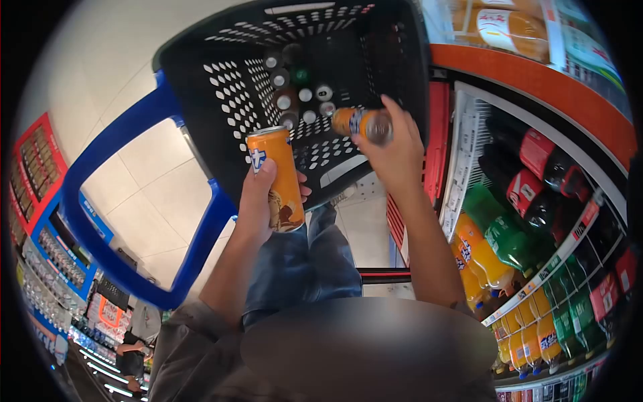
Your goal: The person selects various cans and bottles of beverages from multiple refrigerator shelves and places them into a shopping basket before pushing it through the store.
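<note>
"What was nearest?"

"The left hand [253, 204] had its fingers closed round a tall orange can [287, 181], held upright, just outside the basket's near side."

"How would that handle?"

"Fairly heavy if full, I'd judge: stiff at the ends, thin enough in the wall to dent, and slick if chilled. Round the middle, where the hand had it, was the place to grip."

"Any writing on it?"

"A bold white character edged in blue, partly turned away, above a brown picture low on the side."

"And the right hand [402, 151]?"

"That gripped a smaller orange-and-brown container [365, 125] over the basket, tilted on its side. It was blurred, so it may have been a can or a short bottle; I couldn't read its label. Fingers across its barrel looked secure."

"Beyond that?"

"The black basket [194, 50] with its blue handle [209, 234]; small drink cans [283, 102] stood grouped inside. To the right, the shelf held orange soda bottles [489, 258] with blue-and-white lettering, green bottles [506, 234], and dark ones with red labels [536, 154] and white script."
</note>
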Demonstrator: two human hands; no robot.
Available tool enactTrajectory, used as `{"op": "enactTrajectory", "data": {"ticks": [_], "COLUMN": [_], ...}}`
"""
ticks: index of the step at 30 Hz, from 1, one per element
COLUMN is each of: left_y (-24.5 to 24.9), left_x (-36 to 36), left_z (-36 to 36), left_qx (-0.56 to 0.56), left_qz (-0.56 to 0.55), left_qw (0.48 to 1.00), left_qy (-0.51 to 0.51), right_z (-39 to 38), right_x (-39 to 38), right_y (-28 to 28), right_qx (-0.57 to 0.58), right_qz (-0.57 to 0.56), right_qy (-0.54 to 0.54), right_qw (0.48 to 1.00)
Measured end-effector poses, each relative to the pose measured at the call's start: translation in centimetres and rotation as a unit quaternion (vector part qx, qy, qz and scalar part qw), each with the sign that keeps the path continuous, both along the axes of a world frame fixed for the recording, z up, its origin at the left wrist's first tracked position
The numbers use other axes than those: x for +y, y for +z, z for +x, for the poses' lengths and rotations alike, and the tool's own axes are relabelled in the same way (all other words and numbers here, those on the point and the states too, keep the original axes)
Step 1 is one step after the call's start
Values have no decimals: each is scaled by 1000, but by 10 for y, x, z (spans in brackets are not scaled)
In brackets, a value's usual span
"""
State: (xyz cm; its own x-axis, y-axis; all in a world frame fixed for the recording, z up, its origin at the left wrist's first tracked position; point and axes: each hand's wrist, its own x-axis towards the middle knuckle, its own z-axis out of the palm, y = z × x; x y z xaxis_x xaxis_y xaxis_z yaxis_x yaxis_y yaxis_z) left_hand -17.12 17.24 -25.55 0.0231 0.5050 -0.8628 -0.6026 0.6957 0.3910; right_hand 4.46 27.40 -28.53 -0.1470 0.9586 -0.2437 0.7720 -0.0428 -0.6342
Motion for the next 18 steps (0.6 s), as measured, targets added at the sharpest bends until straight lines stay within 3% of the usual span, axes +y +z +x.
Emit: {"op": "enactTrajectory", "data": {"ticks": [2,6,12,18], "left_y": [-29,-38,-52,-61], "left_x": [-5,-11,-16,-15], "left_z": [-9,-5,-9,-17], "left_qx": [-7,-39,-70,-50], "left_qz": [-21,-44,-54,-77], "left_qw": [1000,998,996,996], "left_qy": [5,0,-9,16], "right_z": [-19,-34,-70,-93], "right_x": [26,63,77,72], "right_y": [-111,-236,-315,-343], "right_qx": [-70,-154,-224,-226], "right_qz": [48,-7,-101,-220], "right_qy": [27,82,87,125], "right_qw": [996,985,965,941]}}
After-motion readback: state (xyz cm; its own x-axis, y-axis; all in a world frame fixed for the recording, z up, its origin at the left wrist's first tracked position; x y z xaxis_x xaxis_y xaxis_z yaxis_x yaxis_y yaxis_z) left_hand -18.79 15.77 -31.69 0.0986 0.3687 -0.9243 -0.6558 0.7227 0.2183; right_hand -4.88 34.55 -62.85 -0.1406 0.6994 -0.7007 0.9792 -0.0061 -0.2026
